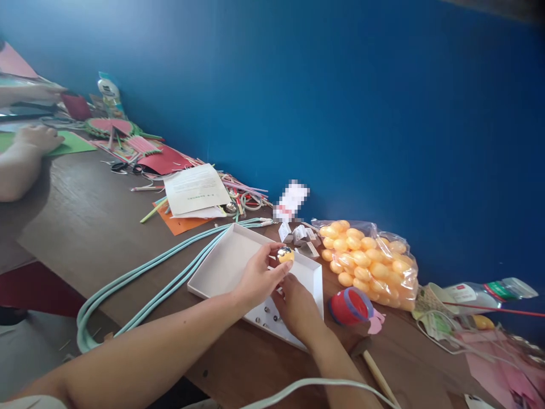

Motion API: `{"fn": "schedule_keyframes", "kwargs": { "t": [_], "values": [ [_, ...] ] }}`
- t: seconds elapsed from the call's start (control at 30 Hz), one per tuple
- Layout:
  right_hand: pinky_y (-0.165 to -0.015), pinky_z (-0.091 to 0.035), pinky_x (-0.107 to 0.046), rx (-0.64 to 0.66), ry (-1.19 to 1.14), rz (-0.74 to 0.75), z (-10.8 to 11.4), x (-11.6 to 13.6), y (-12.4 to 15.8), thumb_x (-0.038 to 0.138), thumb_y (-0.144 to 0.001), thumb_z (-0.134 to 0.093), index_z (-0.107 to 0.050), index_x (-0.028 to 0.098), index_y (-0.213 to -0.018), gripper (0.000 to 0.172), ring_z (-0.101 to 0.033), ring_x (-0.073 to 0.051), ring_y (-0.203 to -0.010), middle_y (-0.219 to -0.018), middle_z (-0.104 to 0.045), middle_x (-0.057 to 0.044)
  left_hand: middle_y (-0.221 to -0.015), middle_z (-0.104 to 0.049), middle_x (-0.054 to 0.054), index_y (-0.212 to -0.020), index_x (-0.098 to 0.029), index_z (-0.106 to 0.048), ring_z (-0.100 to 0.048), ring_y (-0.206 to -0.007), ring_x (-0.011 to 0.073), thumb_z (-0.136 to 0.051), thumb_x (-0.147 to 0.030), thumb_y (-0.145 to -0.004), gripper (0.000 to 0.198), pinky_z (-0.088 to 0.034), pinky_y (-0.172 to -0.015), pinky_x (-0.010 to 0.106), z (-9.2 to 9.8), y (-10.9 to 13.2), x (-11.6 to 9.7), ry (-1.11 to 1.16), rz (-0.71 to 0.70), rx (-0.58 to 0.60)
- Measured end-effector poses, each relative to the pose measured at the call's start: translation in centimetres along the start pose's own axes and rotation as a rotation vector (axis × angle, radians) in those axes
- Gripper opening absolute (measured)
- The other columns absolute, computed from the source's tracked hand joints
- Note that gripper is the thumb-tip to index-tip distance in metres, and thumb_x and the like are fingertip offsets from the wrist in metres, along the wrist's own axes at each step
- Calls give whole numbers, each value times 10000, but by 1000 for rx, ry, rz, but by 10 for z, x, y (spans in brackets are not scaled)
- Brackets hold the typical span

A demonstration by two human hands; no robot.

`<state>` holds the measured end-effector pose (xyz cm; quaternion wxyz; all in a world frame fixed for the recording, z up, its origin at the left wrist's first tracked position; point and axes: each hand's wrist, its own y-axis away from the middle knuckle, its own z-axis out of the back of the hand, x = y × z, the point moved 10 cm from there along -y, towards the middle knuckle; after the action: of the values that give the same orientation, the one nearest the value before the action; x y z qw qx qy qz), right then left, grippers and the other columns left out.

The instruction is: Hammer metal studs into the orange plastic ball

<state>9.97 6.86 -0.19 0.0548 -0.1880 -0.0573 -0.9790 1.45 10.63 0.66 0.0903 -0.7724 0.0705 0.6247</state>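
Note:
My left hand [260, 276] grips a small shiny ball [285, 254], silver on top and yellow below, between thumb and fingers. It is held above a shallow white box [221, 264] on the table. Just below and to the right, my right hand [298, 307] reaches over the box with its fingers bent together; whatever they hold, if anything, is hidden. Several tiny metallic beads [267, 309] lie on the box's bottom beside that hand. Both forearms cover part of the box's near side.
Right of the box stand a red cup-like roll [349, 307] and a clear bag of orange balls [366, 261]. A hammer [374, 369] lies nearer. Pale blue cords [140, 284] loop on the left, near paper sheets [196, 190]. Another person's hand [38, 139] rests far left.

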Motion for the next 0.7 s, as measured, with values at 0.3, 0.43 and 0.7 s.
{"fn": "schedule_keyframes", "kwargs": {
  "t": [0.3, 0.43, 0.7],
  "values": [
    [-701, -431, -311, 17, 30, 31, -10, 3, -7, 169, -850, -471, -598, 211, -1094, 279, -649, -234, -897, -1082, -626, -102, -824, -592, 3, -1147, -218, -504, -575, -573, 93, -639, -390, -773, 434, -487, -502, 208, 1, 0, 3, 0, 96, -2],
    [-649, -427, -310, 0, 94, 14, -9, 1, -2, 181, -872, -435, -608, 203, -1053, 252, -658, -236, -823, -1007, -638, -97, -819, -584, 3, -1139, -206, -509, -572, -561, 96, -651, -396, -758, 449, -491, -492, 219, 0, 0, 4, 14, 112, -1],
    [-664, -444, -322, -96, 9, -4, 6, -4, 1, 147, -848, -448, -609, 204, -956, 202, -644, -228, -791, -908, -650, -70, -933, -582, 35, -1113, -193, -526, -568, -718, 120, -644, -382, -765, 412, -530, -592, 245, 1, -1, -2, 42, 36, -4]
  ]
}}
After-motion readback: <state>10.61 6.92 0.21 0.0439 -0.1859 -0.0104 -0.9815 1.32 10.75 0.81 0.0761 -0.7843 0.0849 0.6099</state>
